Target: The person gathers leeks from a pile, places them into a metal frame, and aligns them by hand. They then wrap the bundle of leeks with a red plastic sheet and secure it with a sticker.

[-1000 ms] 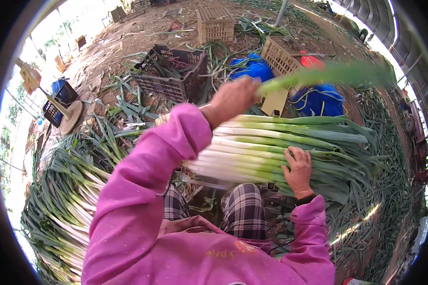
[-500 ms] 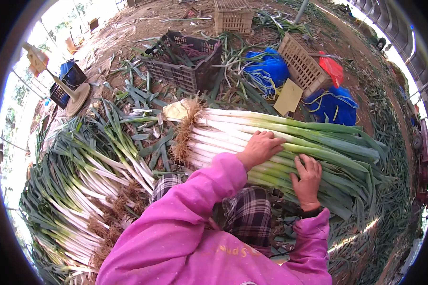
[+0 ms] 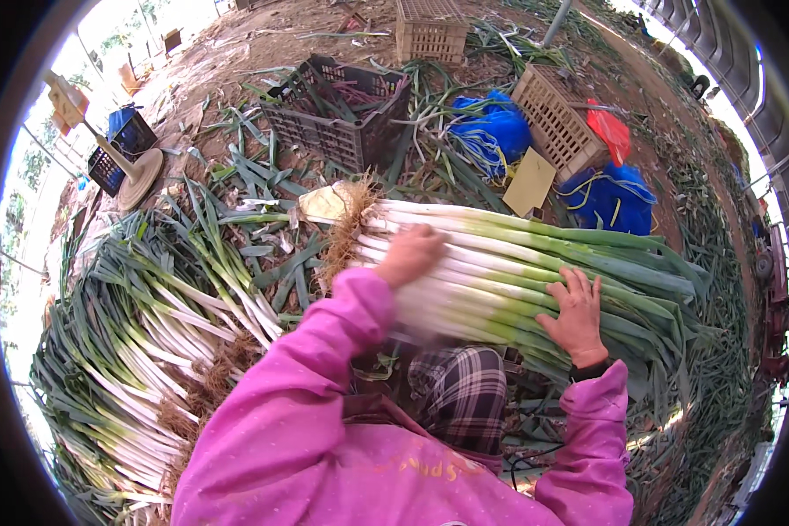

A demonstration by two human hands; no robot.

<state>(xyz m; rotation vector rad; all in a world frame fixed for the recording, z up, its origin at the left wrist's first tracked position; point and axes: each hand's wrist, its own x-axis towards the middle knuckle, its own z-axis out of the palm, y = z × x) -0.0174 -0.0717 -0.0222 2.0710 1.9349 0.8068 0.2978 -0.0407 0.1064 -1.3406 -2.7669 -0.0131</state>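
A broad bundle of leeks (image 3: 500,280) lies in front of me, its white root ends to the left and its green leaves to the right. My left hand (image 3: 415,256) is over the white stalks near the roots. Motion blurs its fingers, so whether they grip a stalk is unclear. Spread fingers of my right hand (image 3: 577,314) rest flat on the green part of the bundle. Brown roots (image 3: 346,223) hang at the left end, beside a pale yellowish block (image 3: 324,203). The stalks nearest my lap are smeared by motion.
More loose leeks (image 3: 149,351) are heaped on the left. Beyond the bundle stand a black crate (image 3: 333,136) with leaf scraps, a tan crate (image 3: 557,123), blue netting (image 3: 491,131) and a yellow card (image 3: 529,182). Cut leaves (image 3: 719,394) litter the ground to the right.
My left hand has moved left along the bundle, from the middle toward the root ends. My right hand has shifted slightly and still lies on the green part. The near stalks have become blurred.
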